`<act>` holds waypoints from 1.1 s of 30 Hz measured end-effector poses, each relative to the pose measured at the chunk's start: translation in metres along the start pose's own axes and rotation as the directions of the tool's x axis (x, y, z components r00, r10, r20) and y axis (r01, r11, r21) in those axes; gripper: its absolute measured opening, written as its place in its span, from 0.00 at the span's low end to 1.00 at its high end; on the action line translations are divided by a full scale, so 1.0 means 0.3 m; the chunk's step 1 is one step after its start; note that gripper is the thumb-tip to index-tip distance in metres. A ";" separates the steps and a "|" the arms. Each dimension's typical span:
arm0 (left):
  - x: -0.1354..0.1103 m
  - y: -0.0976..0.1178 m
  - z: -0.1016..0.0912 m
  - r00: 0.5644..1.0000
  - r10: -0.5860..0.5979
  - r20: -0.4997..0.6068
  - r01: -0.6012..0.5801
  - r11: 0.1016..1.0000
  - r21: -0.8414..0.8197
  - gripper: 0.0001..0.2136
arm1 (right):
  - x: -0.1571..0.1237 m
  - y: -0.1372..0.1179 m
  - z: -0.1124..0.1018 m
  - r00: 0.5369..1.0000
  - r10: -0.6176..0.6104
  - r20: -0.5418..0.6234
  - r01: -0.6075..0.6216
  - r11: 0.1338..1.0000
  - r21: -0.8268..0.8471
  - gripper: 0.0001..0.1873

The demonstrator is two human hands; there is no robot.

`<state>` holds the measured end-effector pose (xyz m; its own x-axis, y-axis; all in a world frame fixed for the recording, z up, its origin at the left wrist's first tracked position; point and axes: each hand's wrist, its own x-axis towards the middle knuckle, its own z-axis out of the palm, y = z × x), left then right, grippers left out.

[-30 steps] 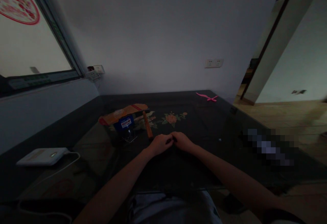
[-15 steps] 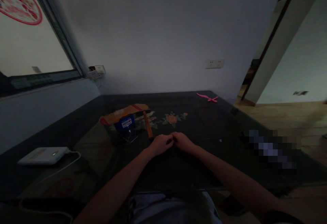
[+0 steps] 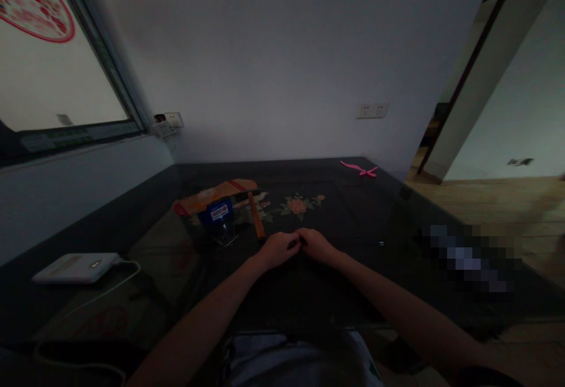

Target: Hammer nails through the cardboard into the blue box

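My left hand (image 3: 279, 248) and my right hand (image 3: 316, 245) rest together on the dark tabletop, fingertips meeting in the middle. Both are closed with curled fingers, and no object shows in either; the undersides of the fingers are hidden. Just beyond my left hand lies a tool with an orange-brown wooden handle (image 3: 256, 217), its far end dark and hard to make out. Left of it sits a blue box (image 3: 217, 211) with a white label. Thin metal wire pieces (image 3: 227, 238) lie in front of that box. Behind it stretches a brown wrapper (image 3: 216, 195) with red ends.
A white power bank (image 3: 75, 269) with a white cable (image 3: 103, 294) lies at the left on the glossy dark table (image 3: 344, 298). A pink ribbon (image 3: 362, 170) is near the back right corner. A pixelated object (image 3: 468, 260) lies at the right. The wall (image 3: 265, 80) rises behind the table.
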<state>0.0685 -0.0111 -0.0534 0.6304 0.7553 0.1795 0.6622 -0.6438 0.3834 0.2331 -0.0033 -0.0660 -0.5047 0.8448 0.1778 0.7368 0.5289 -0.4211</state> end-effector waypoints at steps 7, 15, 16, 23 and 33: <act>-0.002 0.006 -0.005 1.000 -0.024 0.016 0.024 1.000 -0.009 0.08 | -0.002 0.005 0.002 1.000 0.004 0.005 -0.004 1.000 0.008 0.15; -0.002 0.006 -0.005 1.000 -0.017 0.020 0.016 0.999 0.031 0.08 | 0.001 0.003 0.002 1.000 0.007 0.006 -0.007 1.000 0.011 0.14; -0.002 0.005 -0.004 1.000 -0.017 0.019 0.016 0.999 0.031 0.08 | 0.000 0.002 0.001 1.000 0.005 0.005 -0.005 1.000 0.012 0.14; -0.005 0.003 -0.005 1.000 0.018 0.015 -0.018 0.999 0.027 0.07 | -0.004 -0.001 -0.002 1.000 -0.008 -0.003 0.008 1.000 0.016 0.14; -0.009 0.019 -0.010 0.999 0.046 0.016 -0.047 0.997 0.053 0.07 | -0.007 -0.012 -0.012 1.000 -0.025 0.008 0.025 0.999 0.036 0.15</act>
<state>0.0694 -0.0164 -0.0488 0.6665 0.7227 0.1828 0.6523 -0.6842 0.3262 0.2332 -0.0065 -0.0616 -0.5265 0.8305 0.1816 0.7074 0.5465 -0.4483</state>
